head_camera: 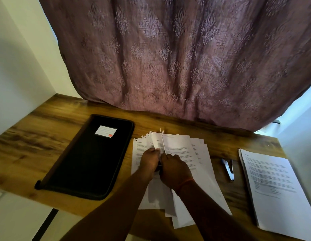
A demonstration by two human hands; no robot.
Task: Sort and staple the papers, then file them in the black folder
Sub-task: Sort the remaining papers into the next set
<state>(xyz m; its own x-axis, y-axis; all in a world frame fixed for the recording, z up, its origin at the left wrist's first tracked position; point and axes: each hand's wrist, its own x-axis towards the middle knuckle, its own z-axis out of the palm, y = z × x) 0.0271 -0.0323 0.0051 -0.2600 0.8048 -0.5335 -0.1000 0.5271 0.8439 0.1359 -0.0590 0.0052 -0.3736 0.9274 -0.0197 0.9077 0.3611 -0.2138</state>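
Your two hands meet over the loose pile of papers [182, 153] spread in the lower centre of the frame, on the wooden table [47, 119]. Your left hand [149, 160] has its fingers curled down and pinches a sheet that stands bent up from the pile; your right hand [174, 168], with an orange band [184, 182] at the wrist, is curled just beside it and holds the neighbouring sheets by their raised edge. The knuckles of the two hands are almost touching, and something dark shows in the gap between them, but you cannot tell what it is. The black folder [88, 157] lies closed and flat to the left of the pile, near it but apart, with a white label [105, 131] near its upper end. To the right of the pile a stapler [228, 168] lies on the bare wood, untouched. Further right, at the lower right edge of the frame, a second, neater stack of printed sheets [273, 185] rests on the table. A patterned mauve curtain [168, 58] hangs behind the table across the upper frame.
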